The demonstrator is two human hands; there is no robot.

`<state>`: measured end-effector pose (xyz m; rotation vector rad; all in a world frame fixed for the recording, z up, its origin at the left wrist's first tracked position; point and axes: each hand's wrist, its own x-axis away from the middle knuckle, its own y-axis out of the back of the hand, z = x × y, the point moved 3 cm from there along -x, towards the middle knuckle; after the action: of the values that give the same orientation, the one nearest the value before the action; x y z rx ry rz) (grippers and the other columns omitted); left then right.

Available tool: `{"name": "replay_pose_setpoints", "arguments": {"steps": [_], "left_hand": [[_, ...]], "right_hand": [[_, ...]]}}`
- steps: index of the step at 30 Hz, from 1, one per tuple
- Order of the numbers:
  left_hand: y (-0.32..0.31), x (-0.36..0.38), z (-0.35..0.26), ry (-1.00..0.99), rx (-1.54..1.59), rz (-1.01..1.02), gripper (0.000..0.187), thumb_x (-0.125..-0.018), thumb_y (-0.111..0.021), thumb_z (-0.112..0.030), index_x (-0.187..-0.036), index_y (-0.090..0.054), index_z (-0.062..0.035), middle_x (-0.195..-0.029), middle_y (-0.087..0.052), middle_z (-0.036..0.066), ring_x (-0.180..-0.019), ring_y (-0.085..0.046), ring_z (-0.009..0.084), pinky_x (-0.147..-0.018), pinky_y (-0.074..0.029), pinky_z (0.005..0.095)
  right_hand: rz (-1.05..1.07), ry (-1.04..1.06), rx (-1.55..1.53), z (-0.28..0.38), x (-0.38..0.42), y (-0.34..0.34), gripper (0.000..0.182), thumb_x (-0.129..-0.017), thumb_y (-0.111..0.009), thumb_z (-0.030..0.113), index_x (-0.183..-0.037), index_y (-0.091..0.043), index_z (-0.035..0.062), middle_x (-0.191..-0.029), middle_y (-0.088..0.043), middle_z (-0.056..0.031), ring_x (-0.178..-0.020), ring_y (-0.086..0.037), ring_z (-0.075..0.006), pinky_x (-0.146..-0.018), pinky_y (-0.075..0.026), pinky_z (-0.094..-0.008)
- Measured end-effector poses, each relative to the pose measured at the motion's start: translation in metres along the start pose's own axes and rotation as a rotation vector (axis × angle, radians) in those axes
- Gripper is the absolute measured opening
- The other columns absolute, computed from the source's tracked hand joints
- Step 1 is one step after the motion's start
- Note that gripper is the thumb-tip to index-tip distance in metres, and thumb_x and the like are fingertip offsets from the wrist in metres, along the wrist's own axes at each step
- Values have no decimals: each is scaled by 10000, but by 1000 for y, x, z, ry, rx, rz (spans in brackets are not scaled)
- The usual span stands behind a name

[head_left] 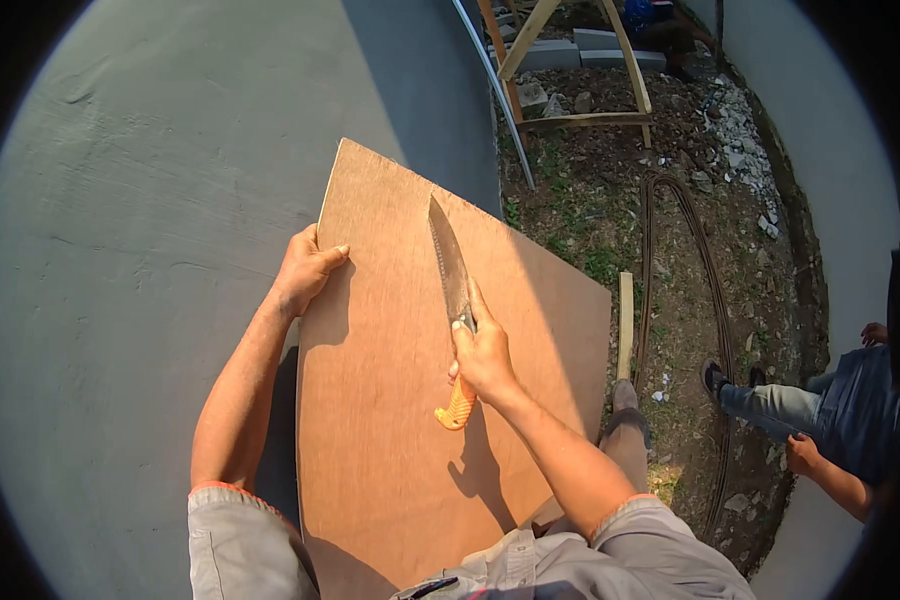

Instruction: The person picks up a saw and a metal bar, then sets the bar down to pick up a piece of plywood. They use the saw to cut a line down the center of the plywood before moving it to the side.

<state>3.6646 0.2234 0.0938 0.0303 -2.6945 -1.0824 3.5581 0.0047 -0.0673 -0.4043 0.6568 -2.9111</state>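
A large reddish-brown plywood sheet (pixel 390 400) stretches from my body out in front of me, partly in sun and partly in shade. At its left edge my left hand (pixel 315 268) grips the board, thumb on the face and fingers behind it, out of sight. My right hand (pixel 483 355) is wrapped round the orange handle of a handsaw (pixel 450 262). The saw's curved, toothed blade points away from me over the board, its tip near the far edge. A shadow of arm and handle falls on the wood below.
A smooth grey concrete surface (pixel 140 250) lies left. To the right, bent rebar rods (pixel 705 225) and a wooden strip (pixel 625 325) lie on rubble-strewn ground. A timber frame (pixel 585 120) and concrete blocks (pixel 620 58) are ahead. One person (pixel 840 400) stands right; another (pixel 660 30) is farther off.
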Motion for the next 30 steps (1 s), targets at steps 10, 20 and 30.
{"name": "replay_pose_setpoints", "arguments": {"steps": [10, 20, 30], "left_hand": [[-1, 2, -3, 18, 22, 1, 356, -966, -688, -88, -1270, -575, 60, -1089, -706, 155, -918, -699, 191, -805, -589, 373], [-1, -1, -2, 2, 17, 7, 367, -958, -694, -81, -1281, -573, 46, -1055, -707, 113, -856, -686, 153, -777, -583, 341], [-1, -1, -6, -27, -13, -15, 332, -962, -677, -87, -1248, -582, 51, -1070, -709, 153, -909, -704, 197, -796, -594, 393]], "right_hand": [[-50, 24, -62, -22, 90, 26, 741, -998, -428, -25, -1681, -178, 113, -1408, -606, -180, -509, -585, -106, -460, -545, -280], [-46, 28, -9, -25, 56, 13, 736, -1017, -464, 21, -1685, -182, 149, -932, -616, -87, -481, -560, -127, -455, -547, -318], [-38, -15, 19, 2, -47, -13, 731, -1006, -448, 10, -1681, -188, 115, -990, -658, -121, -501, -580, -129, -460, -546, -305]]}}
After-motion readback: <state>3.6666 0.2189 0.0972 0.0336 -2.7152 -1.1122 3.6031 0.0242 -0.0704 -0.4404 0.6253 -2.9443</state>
